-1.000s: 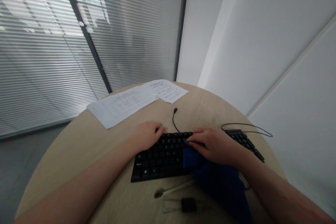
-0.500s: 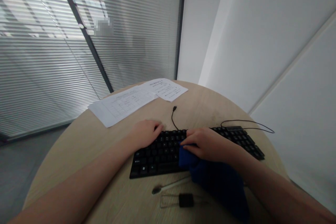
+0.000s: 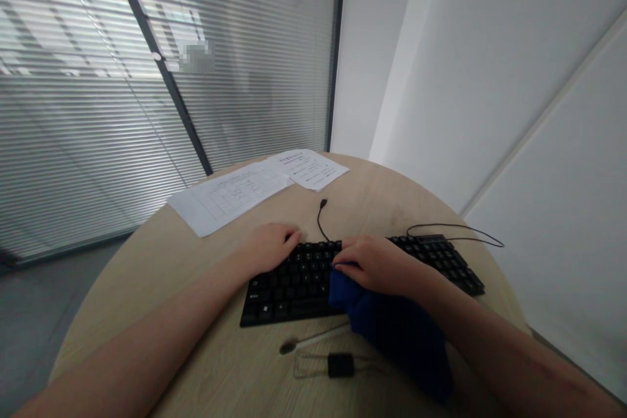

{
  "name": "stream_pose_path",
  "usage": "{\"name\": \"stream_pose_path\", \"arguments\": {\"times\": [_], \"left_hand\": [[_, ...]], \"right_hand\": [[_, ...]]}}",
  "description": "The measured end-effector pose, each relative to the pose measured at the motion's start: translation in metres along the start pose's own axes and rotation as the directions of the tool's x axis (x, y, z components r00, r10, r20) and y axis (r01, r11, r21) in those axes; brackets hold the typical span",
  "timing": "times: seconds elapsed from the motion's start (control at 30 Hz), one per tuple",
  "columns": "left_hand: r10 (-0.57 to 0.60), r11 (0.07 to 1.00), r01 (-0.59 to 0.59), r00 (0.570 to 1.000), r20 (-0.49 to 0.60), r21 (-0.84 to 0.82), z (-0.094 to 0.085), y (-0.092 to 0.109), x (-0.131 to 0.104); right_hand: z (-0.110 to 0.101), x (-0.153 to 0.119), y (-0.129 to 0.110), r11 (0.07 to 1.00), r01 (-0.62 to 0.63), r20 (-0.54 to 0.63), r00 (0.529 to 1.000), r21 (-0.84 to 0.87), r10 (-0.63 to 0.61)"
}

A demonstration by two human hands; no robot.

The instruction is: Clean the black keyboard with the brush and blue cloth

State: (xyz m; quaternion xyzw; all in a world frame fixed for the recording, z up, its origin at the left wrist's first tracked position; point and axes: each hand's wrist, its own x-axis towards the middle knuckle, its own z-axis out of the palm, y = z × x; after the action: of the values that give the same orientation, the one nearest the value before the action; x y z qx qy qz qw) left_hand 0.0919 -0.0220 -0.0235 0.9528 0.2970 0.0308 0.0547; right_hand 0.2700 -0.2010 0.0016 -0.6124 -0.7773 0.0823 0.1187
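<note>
A black keyboard [image 3: 304,284] lies on the round wooden table. My left hand [image 3: 272,247] rests at its far left edge, thumb on the top keys and the other fingers bent over the edge, partly hidden. In my right hand [image 3: 369,262] a blue cloth [image 3: 386,326] is pinched over the middle keys, its loose end hanging towards me. In front of the keyboard lies a thin light-handled brush [image 3: 313,338] with a dark tip. Nearer me is a wire keycap puller [image 3: 340,364] with a black middle piece; the cloth comes close to both.
Printed paper sheets [image 3: 235,192] lie at the back left of the table [image 3: 196,366]. The keyboard's cable [image 3: 453,225] loops at the right, and a plug [image 3: 323,202] sticks out behind the keys. A blind-covered glass wall and a white wall stand beyond.
The view has shifted slightly. My right hand and the cloth sit a little farther left on the keys; my left hand keeps its place on the keyboard.
</note>
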Motion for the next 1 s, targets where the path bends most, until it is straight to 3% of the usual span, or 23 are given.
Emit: {"name": "stream_pose_path", "arguments": {"times": [0.37, 1.0], "left_hand": [[0.012, 1.000, -0.012, 1.000, 0.001, 0.010, 0.0006, -0.0010, 0.0009], [-0.016, 1.000, 0.016, 0.999, 0.049, -0.002, -0.0052, 0.0031, -0.0020]], "right_hand": [[0.0029, 0.0020, 0.0060, 0.999, 0.018, 0.003, 1.000, 0.044, -0.019], [0.0013, 0.0055, -0.0001, 0.999, 0.001, 0.017, 1.000, -0.032, -0.001]]}}
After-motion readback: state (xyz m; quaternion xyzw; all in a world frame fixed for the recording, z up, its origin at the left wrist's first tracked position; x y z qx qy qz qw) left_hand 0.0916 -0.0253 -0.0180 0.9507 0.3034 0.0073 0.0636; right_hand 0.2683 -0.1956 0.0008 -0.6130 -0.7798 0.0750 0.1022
